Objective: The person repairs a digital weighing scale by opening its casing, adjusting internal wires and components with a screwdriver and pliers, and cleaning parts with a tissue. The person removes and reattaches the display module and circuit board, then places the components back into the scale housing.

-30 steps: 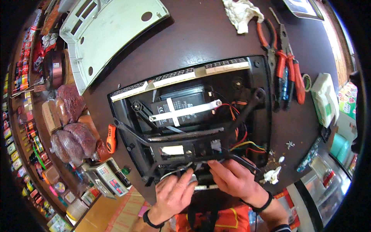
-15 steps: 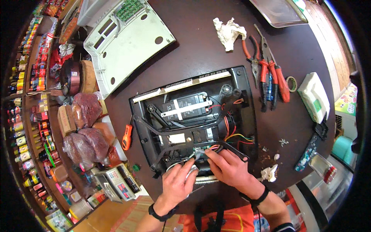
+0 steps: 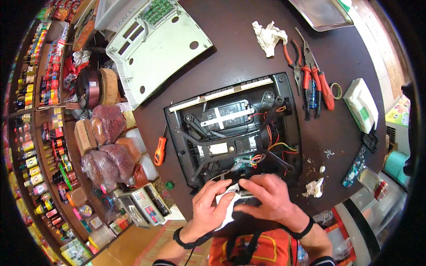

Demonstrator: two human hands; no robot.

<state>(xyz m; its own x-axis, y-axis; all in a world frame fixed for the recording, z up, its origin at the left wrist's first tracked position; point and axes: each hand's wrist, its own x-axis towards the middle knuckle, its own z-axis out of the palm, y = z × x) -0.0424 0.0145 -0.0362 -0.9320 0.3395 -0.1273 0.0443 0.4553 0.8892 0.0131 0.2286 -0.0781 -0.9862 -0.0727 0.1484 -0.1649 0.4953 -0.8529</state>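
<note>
OK, L hand (image 3: 207,208) has white tissue (image 3: 227,216) pinched under its thumb, at the near edge of the black tray (image 3: 291,119); R hand (image 3: 270,199) curls beside it, can't tell if gripping. Best, imo, to keep the tissue bunched tight w/ both hands & clear of the coloured wires (image 3: 256,158) toward the tray's near side. Tissue looks thin, creased, approx. a strip, partly hidden.
</note>
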